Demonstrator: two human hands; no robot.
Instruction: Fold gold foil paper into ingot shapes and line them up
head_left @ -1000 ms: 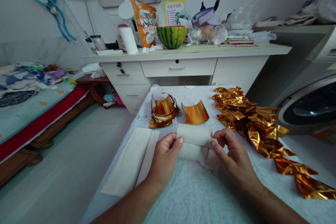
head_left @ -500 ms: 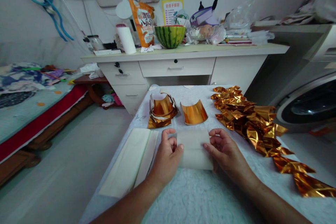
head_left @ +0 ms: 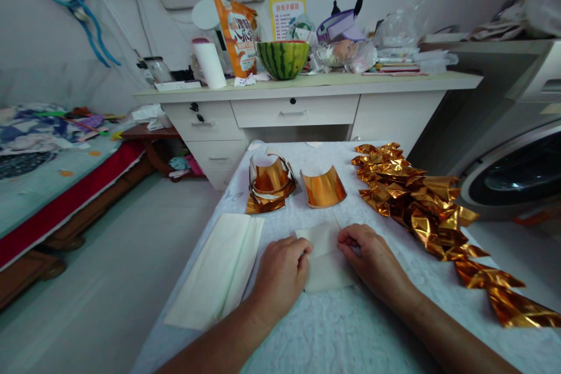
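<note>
A pale sheet of paper [head_left: 326, 269] lies on the cloth-covered table between my hands, with a crease across it. My left hand [head_left: 287, 263] is closed at the sheet's left edge, fingers curled over it. At the upper right edge my right hand [head_left: 366, 254] pinches the paper between thumb and fingers. To the left rests a stack of pale paper [head_left: 214, 272]. Beyond my hands stand a curved gold foil sheet [head_left: 324, 187] and a stack of curled gold foil sheets [head_left: 270, 182]. Folded gold foil pieces [head_left: 421, 204] are heaped along the right side.
Behind the table stands a white desk [head_left: 293, 111] holding a cut watermelon [head_left: 283, 59], an orange pouch [head_left: 239, 38] and a paper roll [head_left: 210, 64]. A washing machine [head_left: 521, 128] is at the right, a bed [head_left: 65, 175] at the left.
My fingers have turned from holding the paper's sides upright to curling down over its edges. The paper has come down closer to me, its upper part now slanted.
</note>
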